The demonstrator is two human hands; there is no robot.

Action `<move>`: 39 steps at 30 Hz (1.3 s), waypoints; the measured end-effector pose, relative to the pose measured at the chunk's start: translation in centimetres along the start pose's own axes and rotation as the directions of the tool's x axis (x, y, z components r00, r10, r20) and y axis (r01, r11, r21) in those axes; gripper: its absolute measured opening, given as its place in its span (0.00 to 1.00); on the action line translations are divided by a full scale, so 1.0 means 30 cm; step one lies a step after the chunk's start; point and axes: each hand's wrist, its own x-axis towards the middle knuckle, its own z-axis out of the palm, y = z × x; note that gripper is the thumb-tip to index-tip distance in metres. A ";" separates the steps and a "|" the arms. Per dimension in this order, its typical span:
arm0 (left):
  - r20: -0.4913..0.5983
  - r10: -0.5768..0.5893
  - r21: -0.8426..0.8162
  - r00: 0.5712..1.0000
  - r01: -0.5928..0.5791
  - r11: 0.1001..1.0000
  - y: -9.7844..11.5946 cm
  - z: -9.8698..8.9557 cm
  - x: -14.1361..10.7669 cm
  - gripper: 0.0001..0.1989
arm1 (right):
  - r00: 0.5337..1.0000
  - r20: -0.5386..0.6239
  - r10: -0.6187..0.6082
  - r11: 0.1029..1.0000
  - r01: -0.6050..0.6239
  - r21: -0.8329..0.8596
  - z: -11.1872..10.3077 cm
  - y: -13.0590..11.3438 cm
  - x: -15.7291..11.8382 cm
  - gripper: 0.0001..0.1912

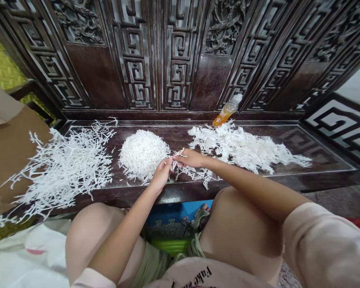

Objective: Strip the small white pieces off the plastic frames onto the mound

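Observation:
Both hands meet over the front part of a dark wooden bench. My left hand (163, 172) has its fingers closed on a thin white branched piece. Touching it from the right, my right hand (189, 158) pinches the same white piece (180, 153). Just left of the hands sits a rounded pile of short white bits (144, 154). A tangled heap of long white branched strands (70, 164) lies further left, partly over the bench edge. To the right spreads a flatter pile of white branched clusters (246, 150), with loose pieces reaching toward my hands.
A bottle of orange drink (226, 111) leans behind the right pile, against the carved wooden backrest (174, 60). The bench's front edge (180, 194) runs above my knees. A white bag (33, 254) is at the lower left, with brown material (16, 148) above it.

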 end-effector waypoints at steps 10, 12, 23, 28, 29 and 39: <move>0.095 -0.057 -0.218 0.994 0.077 0.973 0.015 0.000 -0.002 0.20 | 0.989 -0.126 -0.080 0.990 0.063 -0.127 -0.013 -0.029 -0.011 0.25; 0.119 -0.054 -0.247 0.991 0.082 0.965 0.018 0.008 -0.002 0.20 | 0.983 -0.162 -0.088 0.974 0.051 -0.220 -0.023 -0.029 -0.009 0.25; -0.020 -0.061 -0.329 0.998 0.051 0.943 0.007 0.046 -0.018 0.20 | 0.956 -0.291 -0.037 0.896 -0.097 -0.434 -0.042 -0.031 0.012 0.22; -0.032 -0.081 -0.416 0.996 0.060 0.907 0.027 0.062 -0.005 0.20 | 0.922 -0.384 -0.042 0.866 -0.158 -0.474 -0.024 -0.029 0.030 0.17; -0.036 -0.094 -0.424 0.995 0.070 0.903 0.037 0.068 -0.010 0.21 | 0.920 -0.388 -0.047 0.866 -0.157 -0.475 -0.026 -0.027 0.037 0.16; 0.081 0.012 -0.199 0.997 0.005 0.980 0.137 -0.002 -0.181 0.25 | 0.746 -0.636 0.198 0.874 -0.428 -0.230 -0.261 0.120 -0.086 0.22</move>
